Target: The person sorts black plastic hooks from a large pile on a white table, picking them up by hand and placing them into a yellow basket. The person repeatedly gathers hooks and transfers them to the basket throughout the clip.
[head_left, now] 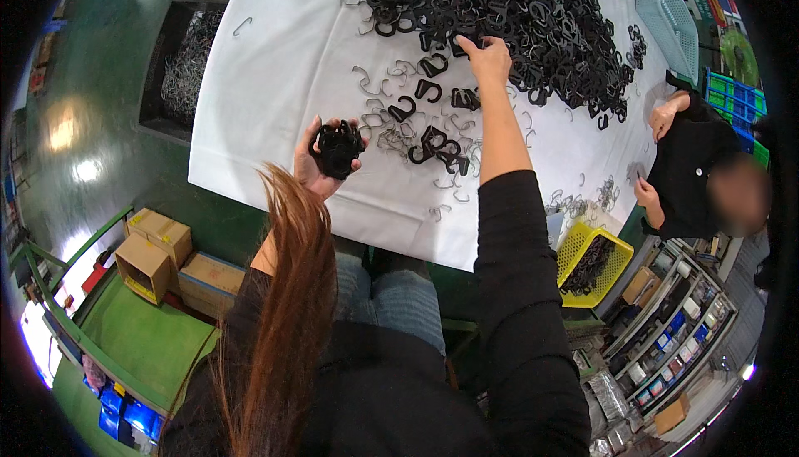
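My left hand is cupped, palm up, around a bunch of black plastic hooks over the near left part of the table. Further out, my right hand reaches to the near edge of a large pile of black plastic hooks. Its thumb and fingertips close on a black hook, partly covered by the fingers. Between my hands lie several loose black hooks and scattered thin metal wire hooks.
The white-covered table spans the view. A light-blue basket stands at the far right. A yellow basket holding dark pieces is by the near right edge. At right, another person's hands work over the table. Cardboard boxes sit lower left.
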`<act>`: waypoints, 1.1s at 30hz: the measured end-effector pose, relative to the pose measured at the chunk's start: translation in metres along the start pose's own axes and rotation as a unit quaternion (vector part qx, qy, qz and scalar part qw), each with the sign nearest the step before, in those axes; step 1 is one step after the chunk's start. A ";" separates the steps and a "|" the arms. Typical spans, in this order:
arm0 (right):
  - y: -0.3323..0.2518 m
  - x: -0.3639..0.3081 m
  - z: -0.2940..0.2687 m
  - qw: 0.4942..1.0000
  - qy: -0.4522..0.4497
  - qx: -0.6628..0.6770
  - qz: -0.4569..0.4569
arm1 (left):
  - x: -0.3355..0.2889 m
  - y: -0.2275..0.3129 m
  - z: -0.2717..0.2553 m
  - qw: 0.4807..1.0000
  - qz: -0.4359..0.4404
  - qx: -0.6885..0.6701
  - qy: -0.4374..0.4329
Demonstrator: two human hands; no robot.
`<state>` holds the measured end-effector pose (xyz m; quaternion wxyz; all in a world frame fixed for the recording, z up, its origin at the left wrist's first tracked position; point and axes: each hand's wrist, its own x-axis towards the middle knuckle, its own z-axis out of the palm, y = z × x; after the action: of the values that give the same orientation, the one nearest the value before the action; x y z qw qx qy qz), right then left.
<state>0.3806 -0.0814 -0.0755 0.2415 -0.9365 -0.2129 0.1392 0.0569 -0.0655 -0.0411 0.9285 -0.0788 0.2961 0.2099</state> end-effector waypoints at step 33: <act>0.024 -0.095 -0.061 0.964 -0.230 -0.132 0.025 | 0.013 -0.024 0.006 0.998 -0.048 0.000 -0.042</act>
<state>0.3284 -0.1688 -0.0218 0.0571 -0.9076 -0.2558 0.3280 0.0801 -0.0811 -0.0428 0.9492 -0.0841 0.2522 0.1681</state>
